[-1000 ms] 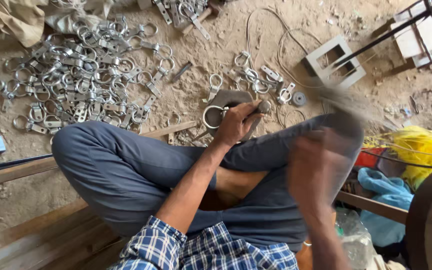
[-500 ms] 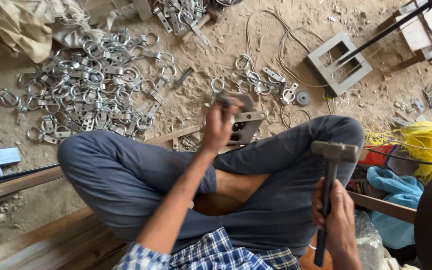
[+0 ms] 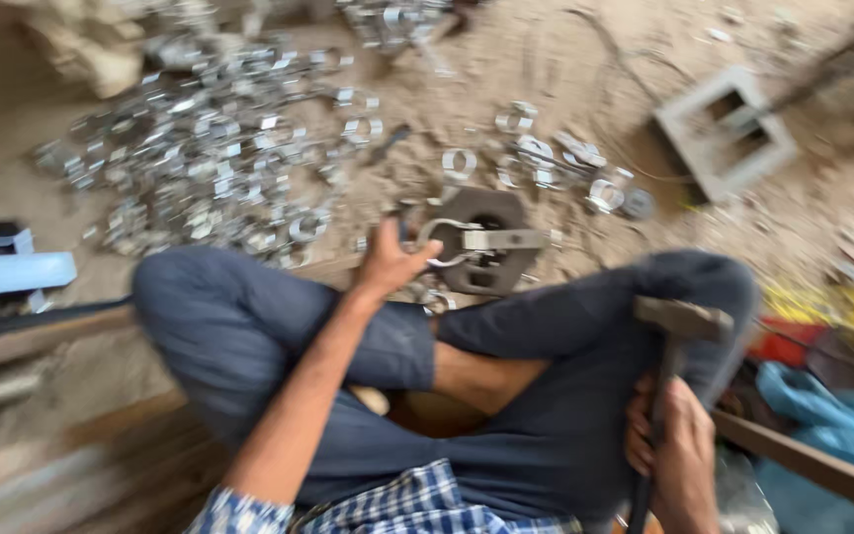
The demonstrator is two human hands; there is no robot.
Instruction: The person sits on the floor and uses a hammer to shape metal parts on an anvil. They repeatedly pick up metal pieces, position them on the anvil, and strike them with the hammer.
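Head view, blurred. Left hand [image 3: 390, 265] grip closed on metal ring clamp [image 3: 452, 242], pressing it onto dark metal block [image 3: 491, 247] on sandy floor [image 3: 585, 79], just beyond crossed legs. Right hand [image 3: 679, 450] near right, fist tight round hammer [image 3: 674, 356] handle, head up beside right knee. Heap of shiny ring clamps [image 3: 210, 148] far left. Grey square frame [image 3: 724, 133] far right.

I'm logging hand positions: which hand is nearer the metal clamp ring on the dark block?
Left. The left hand touches the metal clamp ring on the dark block; the right hand grips the hammer beside the knee.
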